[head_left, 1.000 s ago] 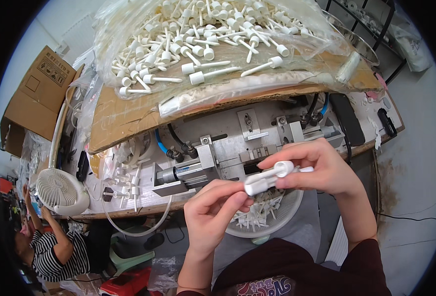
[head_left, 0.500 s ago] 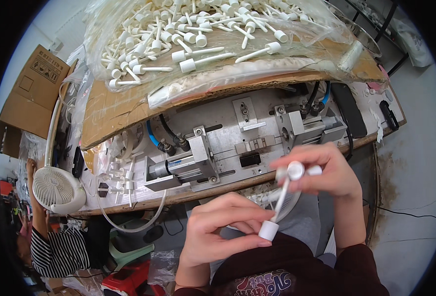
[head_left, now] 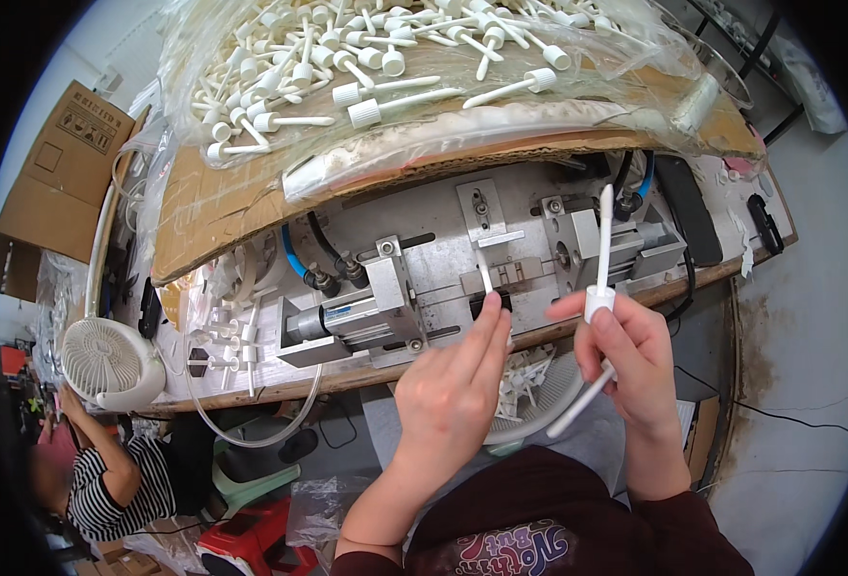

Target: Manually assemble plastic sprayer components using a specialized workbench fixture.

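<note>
My left hand (head_left: 451, 389) reaches to the front of a metal fixture (head_left: 529, 272), fingers together. A white plastic stick (head_left: 484, 267) sticks out past the fingertips, lying over the fixture; its other end is hidden by the hand. My right hand (head_left: 632, 360) is closed, in front of the fixture's right side. Between its thumb and fingers is a ribbed white cap (head_left: 598, 300) with a stick (head_left: 605, 230) pointing up. A second white stick (head_left: 577, 408) slants down to the left out of the same hand, its upper end covered by the fingers.
Pneumatic cylinders stand left (head_left: 371, 312) and right (head_left: 625, 245) of the fixture. A cardboard sheet (head_left: 213, 216) above bears a heap of white capped sticks (head_left: 366, 58). Below the bench edge is a basket (head_left: 563, 403) holding sticks. A white fan (head_left: 109, 365) and a person (head_left: 121, 480) are at left.
My left hand has moved from the right hand up to the fixture with a stick. My right hand has lowered slightly, and the stick in it now points up.
</note>
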`<state>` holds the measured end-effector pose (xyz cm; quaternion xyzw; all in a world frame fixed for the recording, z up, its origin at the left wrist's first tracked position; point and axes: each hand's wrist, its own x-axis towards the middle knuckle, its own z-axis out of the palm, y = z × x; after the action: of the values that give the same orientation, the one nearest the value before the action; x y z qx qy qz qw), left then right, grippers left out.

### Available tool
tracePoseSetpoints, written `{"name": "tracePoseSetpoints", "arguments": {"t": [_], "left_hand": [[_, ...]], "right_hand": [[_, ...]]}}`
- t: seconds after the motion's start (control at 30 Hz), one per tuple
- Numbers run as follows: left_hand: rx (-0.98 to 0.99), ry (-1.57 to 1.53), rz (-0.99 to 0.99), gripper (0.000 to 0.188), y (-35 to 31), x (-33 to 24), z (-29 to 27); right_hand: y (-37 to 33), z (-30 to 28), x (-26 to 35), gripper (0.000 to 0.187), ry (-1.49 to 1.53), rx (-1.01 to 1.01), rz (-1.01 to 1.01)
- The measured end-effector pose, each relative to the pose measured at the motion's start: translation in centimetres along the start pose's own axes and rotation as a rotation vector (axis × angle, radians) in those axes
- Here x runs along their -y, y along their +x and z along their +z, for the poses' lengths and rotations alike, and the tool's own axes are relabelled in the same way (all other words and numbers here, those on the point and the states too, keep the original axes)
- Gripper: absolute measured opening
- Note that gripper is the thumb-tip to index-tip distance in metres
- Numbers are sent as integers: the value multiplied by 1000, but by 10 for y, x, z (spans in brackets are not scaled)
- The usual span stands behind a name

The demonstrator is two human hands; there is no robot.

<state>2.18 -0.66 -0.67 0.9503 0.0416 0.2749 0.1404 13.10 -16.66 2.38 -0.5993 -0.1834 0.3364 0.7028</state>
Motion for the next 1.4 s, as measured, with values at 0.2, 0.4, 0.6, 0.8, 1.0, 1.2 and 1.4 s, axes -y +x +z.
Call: {"name": "tracePoseSetpoints", "arguments": {"t": [0.2, 0.4, 0.6, 0.8, 1.0, 1.2, 1.4], "left_hand": [[14, -47, -34, 30, 3, 4, 0], [17, -59, -46, 31, 4, 3, -2], [-47, -467, 24, 41, 1, -3, -9], [-63, -640, -49, 37, -7, -10, -18], [-65, -518, -60, 36, -8, -6, -15], [4, -110, -35, 35, -5, 1, -2], [49, -37, 2, 29, 3, 7, -1]], "right_hand": [[-11, -6, 2, 25, -184, 48, 93], [-14, -6, -12, 25, -353, -24, 45], [-14, 1, -8, 28, -445, 93, 19], [-7, 4, -2, 28, -336, 272, 143], [-6, 1, -10, 25, -373, 266, 83], [-5, -23, -15, 14, 135, 233, 17], [-13, -12, -10, 29, 154, 120, 3]]}}
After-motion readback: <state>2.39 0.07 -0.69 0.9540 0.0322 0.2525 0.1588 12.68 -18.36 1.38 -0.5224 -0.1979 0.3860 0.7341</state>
